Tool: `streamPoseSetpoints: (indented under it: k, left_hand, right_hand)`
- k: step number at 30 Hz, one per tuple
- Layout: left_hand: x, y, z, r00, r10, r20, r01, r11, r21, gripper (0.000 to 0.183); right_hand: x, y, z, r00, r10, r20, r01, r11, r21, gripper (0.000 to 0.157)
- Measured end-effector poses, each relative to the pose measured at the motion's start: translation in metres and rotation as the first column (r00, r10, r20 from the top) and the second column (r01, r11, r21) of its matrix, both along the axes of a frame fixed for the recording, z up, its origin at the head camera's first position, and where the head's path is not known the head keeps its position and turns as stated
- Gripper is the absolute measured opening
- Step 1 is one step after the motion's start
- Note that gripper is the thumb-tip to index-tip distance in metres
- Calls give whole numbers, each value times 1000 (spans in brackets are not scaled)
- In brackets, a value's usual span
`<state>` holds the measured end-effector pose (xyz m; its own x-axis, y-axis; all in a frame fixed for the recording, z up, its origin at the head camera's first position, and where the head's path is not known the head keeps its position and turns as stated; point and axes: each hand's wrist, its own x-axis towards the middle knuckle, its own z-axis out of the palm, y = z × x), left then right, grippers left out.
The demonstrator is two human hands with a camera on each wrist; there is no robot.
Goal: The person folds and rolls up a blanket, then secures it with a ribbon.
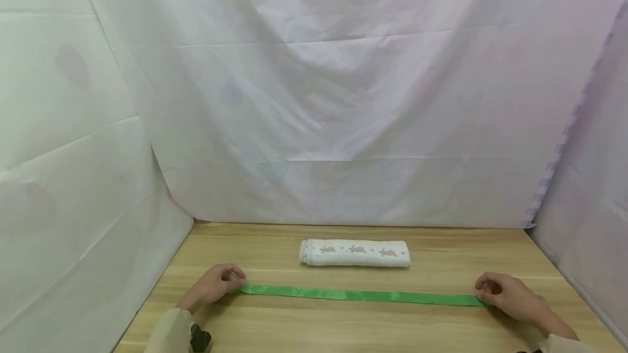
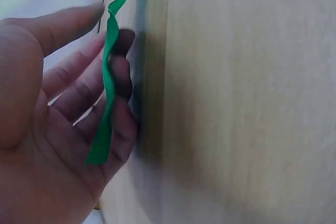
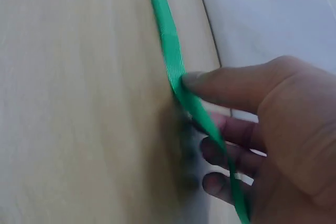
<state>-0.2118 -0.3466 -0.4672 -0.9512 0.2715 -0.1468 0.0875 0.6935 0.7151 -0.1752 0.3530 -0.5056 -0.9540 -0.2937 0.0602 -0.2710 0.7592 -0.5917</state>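
Observation:
A flat green ribbon [image 1: 363,295] stretches straight across the front of the wooden table between the two hands. My left hand [image 1: 218,283] pinches it near its left end; in the left wrist view the loose tail of the ribbon [image 2: 109,72] trails down over the curled fingers [image 2: 123,77] toward the palm. At the other side my right hand [image 1: 510,294] pinches the ribbon between thumb and fingers. In the right wrist view the thumb [image 3: 226,83] lies against the ribbon [image 3: 170,51], and its tail runs down past the fingers.
Behind the ribbon lies a rolled white towel [image 1: 355,253] with brown animal figures. Pale cloth hangs at the back [image 1: 324,124] and on both sides of the wooden table [image 1: 343,328]. A dark object [image 1: 200,338] shows at the left sleeve.

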Motion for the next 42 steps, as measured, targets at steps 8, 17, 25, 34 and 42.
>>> streamPoseSetpoints:
  k: [8,17,25,34,42]
  left_hand:
    - [1,21,13,987,99,-126,-112,988,-102,16]
    - [-6,81,26,952,-5,-305,-37,991,-130,33]
    - [-13,124,28,908,-110,-405,43,984,-171,38]
    - [-19,159,25,864,-186,-468,87,970,-225,43]
    - [-26,192,23,858,-285,-428,151,935,-321,50]
  right_hand:
    - [-5,-20,16,990,-64,-126,79,990,119,15]
    - [-16,-67,27,969,18,-246,-1,998,66,15]
    - [-23,-99,39,984,54,-171,-48,998,41,22]
    - [-32,-129,42,972,91,-216,-86,996,29,34]
    - [-43,-159,34,918,139,-372,-108,989,104,45]
